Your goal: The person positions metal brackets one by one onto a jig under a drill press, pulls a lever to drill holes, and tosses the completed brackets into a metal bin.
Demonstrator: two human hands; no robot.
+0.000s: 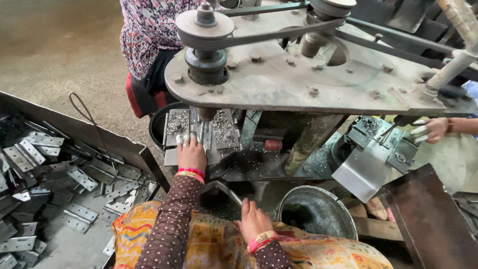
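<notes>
Heaped grey metal hinges (pixel 55 179) in a tray at left; round steel bucket (pixel 318 211) below the machine's belt pulley (pixel 205 25)

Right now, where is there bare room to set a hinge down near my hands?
Little room. The jig bed under the left hand is littered with chips. The bin at left is crowded with hinges, bare only along its near floor. The right hand rests by the bucket, whose inside looks free.

A left hand (pixel 191 153) is resting on the drill table (pixel 222 130) under the pulley plate (pixel 298 79); hinges (pixel 55 169) are lying in a tray (pixel 99 137) to its left, a bucket (pixel 318 211) sitting beside the right hand (pixel 253 220).
</notes>
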